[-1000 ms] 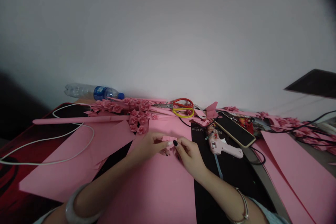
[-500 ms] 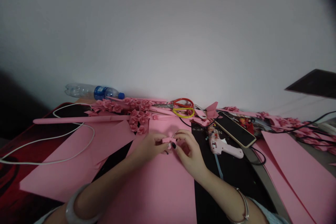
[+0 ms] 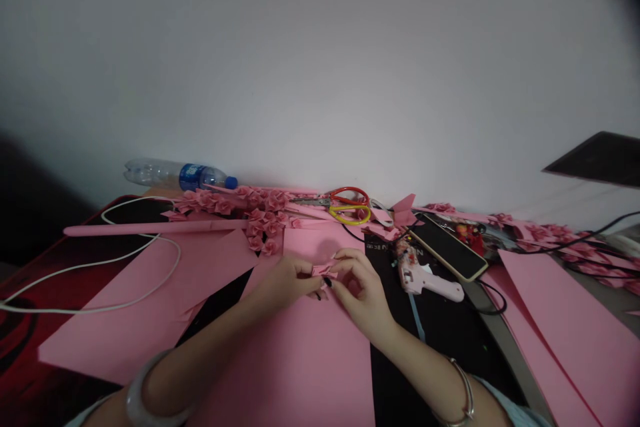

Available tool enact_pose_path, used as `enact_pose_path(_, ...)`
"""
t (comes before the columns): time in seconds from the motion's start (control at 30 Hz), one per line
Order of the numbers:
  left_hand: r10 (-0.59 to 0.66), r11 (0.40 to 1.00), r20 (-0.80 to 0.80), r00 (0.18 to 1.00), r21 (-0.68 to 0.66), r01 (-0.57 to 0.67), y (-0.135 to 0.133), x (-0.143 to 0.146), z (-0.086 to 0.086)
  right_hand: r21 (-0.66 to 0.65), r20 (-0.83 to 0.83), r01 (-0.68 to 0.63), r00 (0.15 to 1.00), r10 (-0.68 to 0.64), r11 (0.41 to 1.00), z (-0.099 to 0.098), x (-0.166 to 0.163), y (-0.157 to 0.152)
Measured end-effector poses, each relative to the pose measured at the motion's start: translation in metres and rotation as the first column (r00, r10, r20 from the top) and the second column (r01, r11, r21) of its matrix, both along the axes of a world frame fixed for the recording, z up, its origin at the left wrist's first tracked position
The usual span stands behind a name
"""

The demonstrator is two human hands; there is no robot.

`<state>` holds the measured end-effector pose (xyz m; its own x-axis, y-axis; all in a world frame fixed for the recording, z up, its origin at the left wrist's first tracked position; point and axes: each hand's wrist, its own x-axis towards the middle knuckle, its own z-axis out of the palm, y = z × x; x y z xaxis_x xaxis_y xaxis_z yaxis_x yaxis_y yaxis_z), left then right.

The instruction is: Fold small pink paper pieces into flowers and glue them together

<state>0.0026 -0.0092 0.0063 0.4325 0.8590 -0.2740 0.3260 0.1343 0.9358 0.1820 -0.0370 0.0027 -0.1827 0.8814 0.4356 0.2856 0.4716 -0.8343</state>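
Nearer than the folded paper (image 3: 324,271), the pink sheet (image 3: 325,360) leaves room to pass; scissors (image 3: 326,201) and paper roses (image 3: 270,220) obstruct the far end, a glue gun (image 3: 435,285) the right, a white cable (image 3: 85,313) the left.

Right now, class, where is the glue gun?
In the head view, the pale pink glue gun lies to the right of the person's right hand, on the black surface, just nearer the person than the phone.
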Motion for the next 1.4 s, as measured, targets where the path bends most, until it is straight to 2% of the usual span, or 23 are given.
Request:
enact_pose_path(0.13, -0.073, 0.996, 0.043, 0.996, -0.055, 0.075, -0.003, 0.0, 0.002, -0.026, -0.008, -0.059, 0.998, 0.059, 0.998, 0.002, -0.001, -0.001)
enact_pose_path(0.37, -0.118, 0.986, 0.053, 0.992, -0.112, 0.123, -0.005, 0.001, 0.006, -0.134, -0.097, -0.083, 0.993, 0.07, 0.987, 0.002, -0.002, -0.001)
enact_pose_path(0.6, -0.088, 0.95, 0.214, 0.973, -0.276, 0.146, -0.006, 0.002, 0.005, -0.182, -0.132, -0.075, 0.99, 0.052, 0.98, 0.005, -0.005, -0.001)
enact_pose_path(0.97, -0.144, 0.934, 0.236, 0.961, -0.29, 0.211, -0.006, 0.003, 0.005, 0.029, -0.049, 0.025, 0.998, -0.024, 0.999, 0.007, -0.003, -0.005)
enact_pose_path(1.2, -0.097, 0.939, 0.266, 0.959, -0.295, 0.177, -0.006, 0.003, 0.008, 0.082, 0.027, -0.008, 1.0, 0.006, 0.997, 0.008, 0.002, -0.004)
enact_pose_path(1.4, -0.059, 0.935, 0.287, 0.956, -0.32, 0.154, -0.004, 0.001, 0.011, 0.064, 0.048, -0.055, 0.998, 0.052, 0.996, 0.011, 0.005, -0.005)
